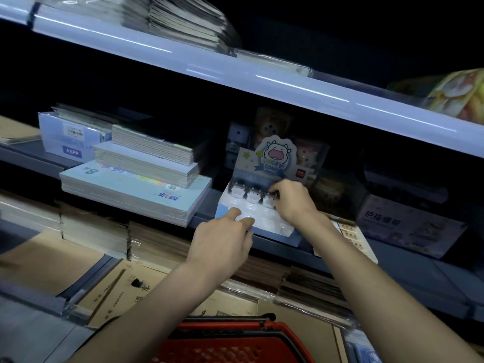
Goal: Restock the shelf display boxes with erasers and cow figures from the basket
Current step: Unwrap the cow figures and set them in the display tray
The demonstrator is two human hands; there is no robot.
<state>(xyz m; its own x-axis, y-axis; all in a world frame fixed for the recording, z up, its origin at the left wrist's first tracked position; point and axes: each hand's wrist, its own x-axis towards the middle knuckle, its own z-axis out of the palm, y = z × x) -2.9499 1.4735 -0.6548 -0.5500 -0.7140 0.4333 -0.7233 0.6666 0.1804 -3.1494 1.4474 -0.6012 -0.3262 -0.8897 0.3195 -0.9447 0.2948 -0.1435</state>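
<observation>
- right hand [293, 203] pinches a cow figure [269, 200] in the display box [277, 235] back row, 12 o'clock of the basket [230, 344]
- left hand [222, 239] grips the box's front edge; push too hard and the neighbouring cows [253, 195] could topple

Views: one, head camera, wide-angle, worn on person's head.
Facing: forward and slightly down into store shelving. Frame tilted; lit shelf edge [262, 77] runs upper left to lower right.
Range: close. Display box [262, 163] near frame centre, header print legible.
Framing: forearms enter from bottom edge. Left hand [222, 239] grips box front, right hand [290, 203] pinches cow figure [269, 199] inside, both mid-frame. Red basket [235, 347] at bottom centre, beneath lens. Upper frame dark.
</observation>
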